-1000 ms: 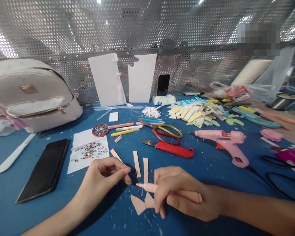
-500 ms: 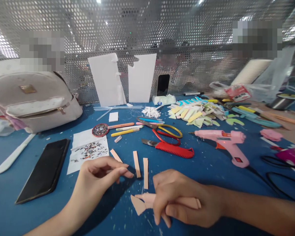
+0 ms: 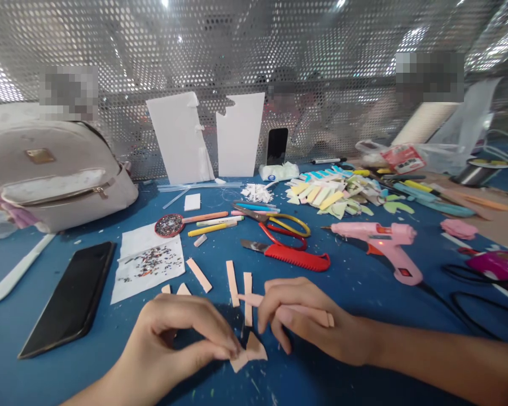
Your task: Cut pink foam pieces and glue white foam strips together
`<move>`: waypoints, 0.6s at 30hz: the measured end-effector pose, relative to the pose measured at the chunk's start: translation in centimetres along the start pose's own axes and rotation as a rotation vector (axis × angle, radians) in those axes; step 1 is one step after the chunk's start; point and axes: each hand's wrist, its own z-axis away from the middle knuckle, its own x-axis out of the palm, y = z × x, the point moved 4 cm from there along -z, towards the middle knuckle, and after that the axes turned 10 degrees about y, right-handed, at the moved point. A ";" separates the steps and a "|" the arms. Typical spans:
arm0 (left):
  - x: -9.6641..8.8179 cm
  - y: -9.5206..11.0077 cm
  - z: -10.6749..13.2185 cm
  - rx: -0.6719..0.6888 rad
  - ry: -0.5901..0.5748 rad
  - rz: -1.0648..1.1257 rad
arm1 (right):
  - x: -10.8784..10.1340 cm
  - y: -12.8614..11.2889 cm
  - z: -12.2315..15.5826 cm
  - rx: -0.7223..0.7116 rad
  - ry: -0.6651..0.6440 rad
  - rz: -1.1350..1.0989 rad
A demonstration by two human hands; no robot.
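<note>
My left hand (image 3: 182, 338) is closed, thumb and fingertips pinching the edge of a small peach cut piece (image 3: 254, 348) shaped like a bow, low over the blue table. In my right hand (image 3: 313, 321), curled fingers hold a long peach strip (image 3: 311, 314), its pointed end sticking out to the left. Just beyond the hands lie a slanted peach strip (image 3: 198, 274) and an upright one (image 3: 232, 283). Another peach strip (image 3: 248, 299) passes under the pointed tip. Small peach scraps (image 3: 183, 290) show partly behind my left hand.
A red box cutter (image 3: 296, 258), scissors (image 3: 288, 225) and a pink glue gun (image 3: 381, 237) lie ahead to the right. Leftward are a black phone (image 3: 70, 299), a sequin-covered paper (image 3: 122, 282) and a backpack (image 3: 68, 192). Cut scraps (image 3: 342, 194) are piled behind.
My left hand has come down and right, from empty space near the strips to the bow-shaped piece. My right hand has shifted up and left with its strip, away from that piece.
</note>
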 end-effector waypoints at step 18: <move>0.4 -3.1 -0.3 -0.286 0.057 0.110 | -0.7 -0.5 0.3 -0.159 0.136 -0.053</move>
